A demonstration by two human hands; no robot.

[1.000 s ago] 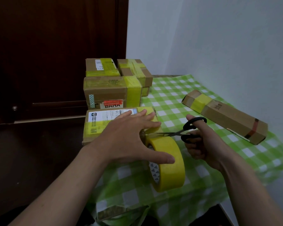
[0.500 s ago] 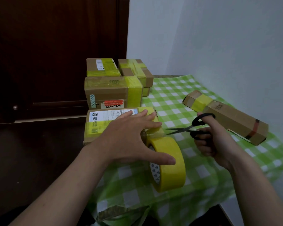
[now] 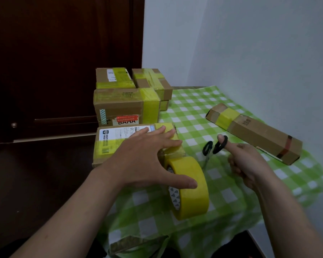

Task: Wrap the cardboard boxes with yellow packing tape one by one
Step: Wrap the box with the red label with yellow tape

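Withdrawn from the tape since the earlier frames, the one pair of scissors (image 3: 214,146) is now turned so that the blades hang downward instead of pointing at the roll. The right hand (image 3: 250,164) has been drawn back with them. One digit is hooked through a black loop and the other fingers are curled below it. The blades are blurred, so whether they are parted cannot be told.

The left hand (image 3: 147,159) is kept where it was. Its four fingers are laid straight and spread on top of the near box (image 3: 110,146), and the thumb is stretched across the single roll of yellow packing tape (image 3: 189,189). The roll is stood on edge on the green checked tablecloth (image 3: 194,112), just beside the near box, and is joined to the box's end by a short taped strip (image 3: 173,152).

Five cardboard boxes are counted with certainty, each banded in yellow:
- the near box
- the labelled box (image 3: 119,107) behind it
- two upper boxes (image 3: 113,78) (image 3: 151,81)
- one long box (image 3: 259,135), lying apart at the right

A sixth may be tucked beneath the rear right box, but only a corner is seen. A dark wooden door (image 3: 63,53) is shown behind.
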